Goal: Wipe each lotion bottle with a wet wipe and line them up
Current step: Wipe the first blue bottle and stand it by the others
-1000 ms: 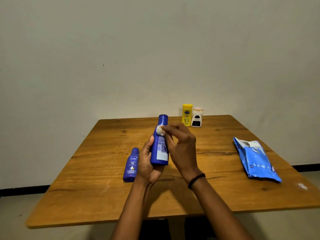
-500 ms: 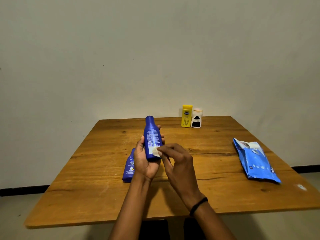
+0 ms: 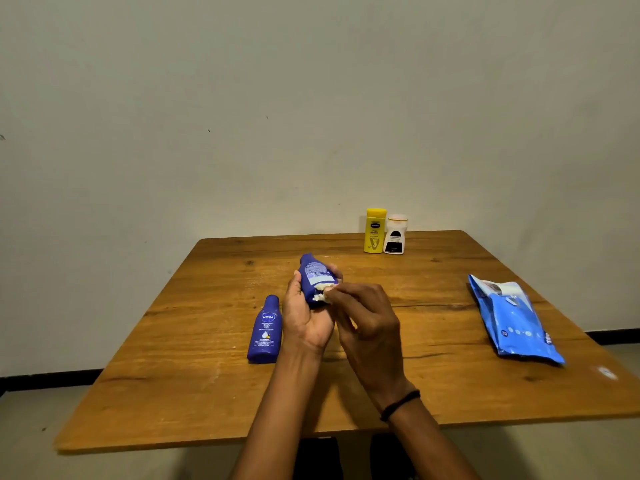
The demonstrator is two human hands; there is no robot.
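Observation:
My left hand grips a dark blue lotion bottle above the table's middle, its cap pointing away and its back label facing me. My right hand pinches a small crumpled white wet wipe against the bottle's lower part. A second blue Nivea bottle lies flat on the wooden table just left of my left hand. At the far edge a yellow bottle and a white bottle stand upright side by side.
A blue pack of wet wipes lies on the right side of the table, its flap partly peeled. A plain wall stands right behind the table's far edge. A small white mark sits near the right front corner.
The held bottle has tipped lower and further away from me. My right hand slid the wipe from the bottle's cap end down to its lower part.

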